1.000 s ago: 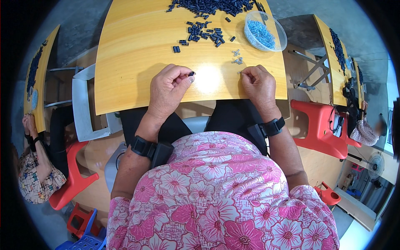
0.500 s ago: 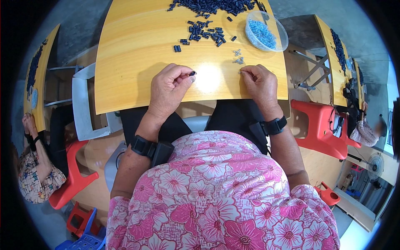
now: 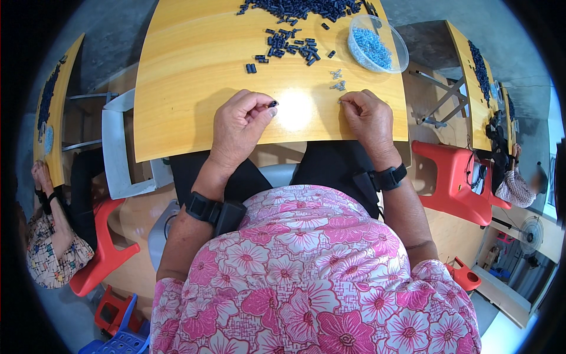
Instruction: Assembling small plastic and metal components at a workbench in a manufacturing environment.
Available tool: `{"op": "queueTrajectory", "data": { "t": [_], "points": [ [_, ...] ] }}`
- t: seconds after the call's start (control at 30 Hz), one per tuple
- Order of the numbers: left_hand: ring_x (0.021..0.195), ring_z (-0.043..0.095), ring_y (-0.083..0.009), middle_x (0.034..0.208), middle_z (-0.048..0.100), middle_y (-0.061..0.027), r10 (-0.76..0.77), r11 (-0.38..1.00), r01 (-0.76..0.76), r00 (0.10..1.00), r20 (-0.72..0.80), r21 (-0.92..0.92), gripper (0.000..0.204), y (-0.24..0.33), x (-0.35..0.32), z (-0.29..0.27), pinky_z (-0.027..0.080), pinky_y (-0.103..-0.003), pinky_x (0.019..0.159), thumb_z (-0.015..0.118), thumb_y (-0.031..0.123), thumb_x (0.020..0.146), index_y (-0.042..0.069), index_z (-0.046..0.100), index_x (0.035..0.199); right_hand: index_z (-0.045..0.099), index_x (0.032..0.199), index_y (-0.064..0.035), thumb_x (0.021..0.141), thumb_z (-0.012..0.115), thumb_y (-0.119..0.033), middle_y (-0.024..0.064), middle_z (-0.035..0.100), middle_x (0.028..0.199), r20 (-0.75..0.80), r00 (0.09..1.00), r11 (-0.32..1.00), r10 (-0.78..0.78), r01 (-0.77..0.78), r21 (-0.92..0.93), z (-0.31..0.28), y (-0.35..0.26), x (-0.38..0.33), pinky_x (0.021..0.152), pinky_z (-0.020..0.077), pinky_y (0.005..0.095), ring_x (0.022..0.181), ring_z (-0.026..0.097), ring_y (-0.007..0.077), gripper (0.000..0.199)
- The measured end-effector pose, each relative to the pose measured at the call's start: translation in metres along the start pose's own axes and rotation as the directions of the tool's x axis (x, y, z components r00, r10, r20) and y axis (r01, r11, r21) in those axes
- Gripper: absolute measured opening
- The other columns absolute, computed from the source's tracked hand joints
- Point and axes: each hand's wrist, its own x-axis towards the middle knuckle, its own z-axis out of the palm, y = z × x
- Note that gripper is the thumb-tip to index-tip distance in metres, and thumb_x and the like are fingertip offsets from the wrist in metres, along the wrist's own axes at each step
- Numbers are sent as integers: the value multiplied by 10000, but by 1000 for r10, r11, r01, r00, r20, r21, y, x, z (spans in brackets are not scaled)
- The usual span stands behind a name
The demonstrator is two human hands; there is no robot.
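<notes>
Between the thumb and forefinger of my left hand (image 3: 240, 123) is a small black cylindrical piece (image 3: 273, 104), its end pointing right. My right hand (image 3: 368, 117) is pinched closed above the table's near right part; a tiny pale clear piece (image 3: 340, 102) shows at its fingertips, too small to make out well. Just beyond the right fingers lie several small clear pieces (image 3: 338, 86). Farther off, a loose group of small black cylinders (image 3: 289, 48) lies mid-table, with a larger dark heap (image 3: 300, 8) behind it.
A clear round bowl (image 3: 402, 52) of small bluish clear pieces stands at the right edge of the yellow wooden table (image 3: 188, 76). Dark tools (image 3: 371, 9) lie behind it. Red stools (image 3: 451, 177) stand to the right and left. Other people sit at side tables, one on each side.
</notes>
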Motion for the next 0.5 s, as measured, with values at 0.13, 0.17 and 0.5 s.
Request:
{"op": "queueTrajectory", "data": {
  "t": [0.13, 0.17, 0.5],
  "points": [
    [743, 550, -85, 828, 604, -29, 0, 1000, 0, 1000, -2, -5, 94, 1, 0, 0, 458, -217, 669, 696, 58, 884, -11, 691, 948, 715, 895, -48, 839, 689, -95, 107, 687, 842, 14, 1000, 998, 1, 0, -67, 1, -2, 0, 672, 535, 354, 740, 676, 280, 78],
    [743, 550, -85, 828, 604, -29, 0, 1000, 0, 1000, -2, -5, 94, 0, 0, 0, 458, -217, 669, 696, 58, 884, -11, 691, 948, 715, 895, -48, 839, 689, -95, 107, 687, 842, 14, 1000, 998, 1, 0, -68, 2, -2, 0, 672, 535, 354, 740, 676, 280, 78],
    [740, 546, -79, 829, 605, -21, 13, 999, -14, 1000, -23, -47, 94, -1, -2, 2, 451, -218, 657, 699, 51, 874, -9, 689, 946, 659, 893, -71, 855, 669, -89, 109, 665, 852, -40, 996, 985, -80, 73, -157, 11, 3, -3, 674, 539, 401, 771, 668, 319, 43]
  ]
}}
